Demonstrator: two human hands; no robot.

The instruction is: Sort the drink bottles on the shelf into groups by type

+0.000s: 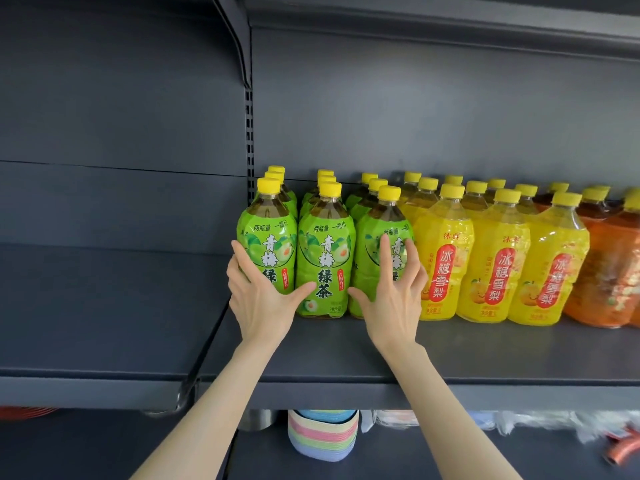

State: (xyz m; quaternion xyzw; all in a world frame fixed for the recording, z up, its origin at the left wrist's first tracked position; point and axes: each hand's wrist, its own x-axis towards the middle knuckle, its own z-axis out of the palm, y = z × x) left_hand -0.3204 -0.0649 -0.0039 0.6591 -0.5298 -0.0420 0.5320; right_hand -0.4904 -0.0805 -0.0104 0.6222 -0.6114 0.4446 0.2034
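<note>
Green-labelled tea bottles with yellow caps stand in three rows on the dark shelf (332, 355). My left hand (259, 296) rests with spread fingers against the front left green bottle (268, 233). My right hand (394, 299) is spread on the front right green bottle (375, 258). The middle green bottle (325, 261) stands between my thumbs, untouched. To the right stand yellow-labelled bottles (443, 258) in several rows, then orange-labelled bottles (609, 271) at the frame's right edge.
A shelf upright with slots (250, 140) runs behind the left green row. The neighbouring shelf bay (104, 306) lies to the left. Below the shelf sit a striped pastel container (323, 434) and plastic-wrapped goods (540, 424).
</note>
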